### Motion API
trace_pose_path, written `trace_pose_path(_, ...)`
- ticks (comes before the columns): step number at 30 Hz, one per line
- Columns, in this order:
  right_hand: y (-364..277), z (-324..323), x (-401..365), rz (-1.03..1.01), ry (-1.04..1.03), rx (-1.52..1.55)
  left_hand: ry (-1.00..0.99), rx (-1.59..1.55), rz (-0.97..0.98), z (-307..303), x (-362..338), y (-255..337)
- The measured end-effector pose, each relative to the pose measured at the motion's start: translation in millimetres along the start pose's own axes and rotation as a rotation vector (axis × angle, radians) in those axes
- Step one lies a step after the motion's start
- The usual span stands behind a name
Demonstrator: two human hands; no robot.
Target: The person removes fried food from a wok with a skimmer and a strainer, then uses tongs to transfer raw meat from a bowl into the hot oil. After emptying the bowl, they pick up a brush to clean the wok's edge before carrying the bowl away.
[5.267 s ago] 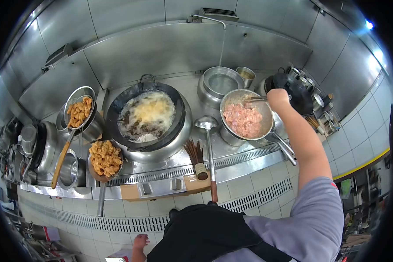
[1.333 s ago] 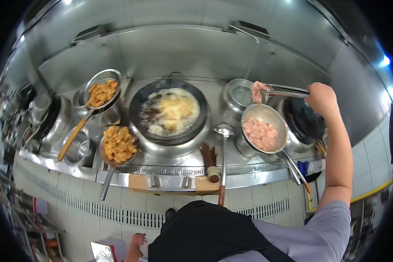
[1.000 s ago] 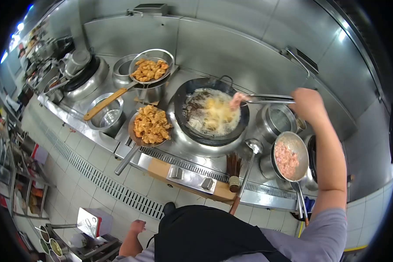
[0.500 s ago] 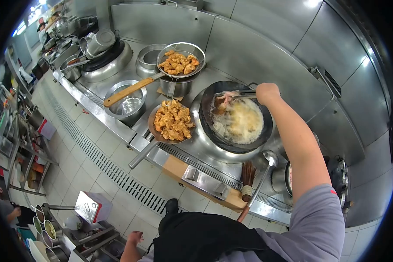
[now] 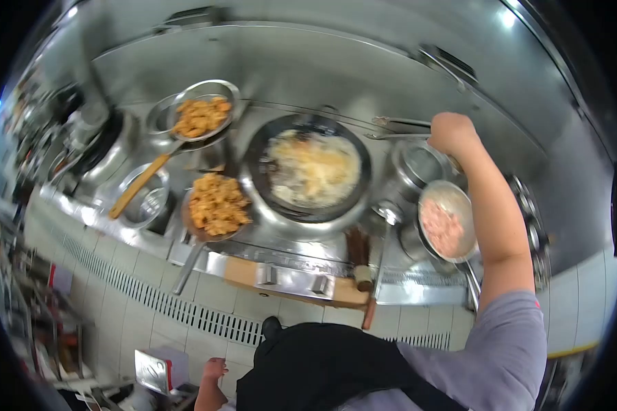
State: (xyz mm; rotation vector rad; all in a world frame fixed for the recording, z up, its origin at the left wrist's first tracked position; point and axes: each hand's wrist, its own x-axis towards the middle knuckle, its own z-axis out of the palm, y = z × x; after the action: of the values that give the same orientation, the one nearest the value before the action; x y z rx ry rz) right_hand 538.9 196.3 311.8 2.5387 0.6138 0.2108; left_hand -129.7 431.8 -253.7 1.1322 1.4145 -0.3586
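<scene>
My right hand (image 5: 454, 133) is closed around metal tongs (image 5: 402, 128), whose spread arms point left with nothing between them. The tongs hover over the stove top, right of the black wok (image 5: 248, 154) and near a metal pot (image 5: 420, 164). Bubbling oil with pale golden pieces (image 5: 315, 171) fills the wok. Down at the bottom, my left hand (image 5: 214, 368) hangs by my side, holding nothing, its fingers loosely bent. Below my right hand, raw pinkish meat pieces (image 5: 441, 226) lie in a pan (image 5: 465, 205).
Fried pieces fill a long-handled pan (image 5: 184, 270) left of the wok and a wooden-handled strainer (image 5: 144, 183) behind it. A metal bowl (image 5: 159, 179) stands farther left. A brush (image 5: 360, 257) and a ladle (image 5: 389, 212) lie at the stove's front edge.
My right hand has moved the tongs out of the wok to the right; the pinkish piece seen at them is gone from them. The view has turned right, showing the raw meat pan.
</scene>
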Motion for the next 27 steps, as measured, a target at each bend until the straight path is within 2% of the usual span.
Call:
trace_pose_path(3,65,16,-56,0.074,-0.133,-0.065,-0.056,0.102,0.025,-1,9,36)
trace_pose_path(8,123,89,-114,0.125,-0.264,-0.144,-0.276,0.704,0.482,5,20,73)
trace_pose_path(9,124,105,-123,0.127,-0.308,-0.136,-0.278,0.718,0.489,7,21,81)
trace_pose_path(10,127,131,-125,0.078,-0.373,-0.157,-0.289,0.773,0.617,8,22,91)
trace_pose_path(11,121,153,-134,0.090,-0.348,-0.165,-0.301,0.828,0.742,10,22,99)
trace_pose_path(12,117,181,-139,0.058,-0.320,-0.210,-0.307,0.841,0.744,13,19,105)
trace_pose_path(14,116,241,-143,0.108,-0.221,-0.147,-0.169,0.438,0.357,31,2,119)
trace_pose_path(15,117,248,-149,0.131,-0.160,-0.107,-0.167,0.438,0.362,34,3,121)
trace_pose_path(17,130,255,-159,0.146,-0.135,-0.095,-0.150,0.286,0.244,36,3,122)
trace_pose_path(18,135,252,-162,0.162,-0.116,-0.088,-0.148,0.283,0.244,35,-1,123)
trace_pose_path(20,148,227,-167,0.209,-0.113,-0.082,-0.259,0.784,0.625,31,-11,122)
trace_pose_path(24,172,165,-170,0.311,-0.099,0.004,-0.343,0.852,0.587,17,20,76)
trace_pose_path(27,170,114,-168,0.291,-0.038,0.002,-0.367,0.852,0.567,16,28,55)
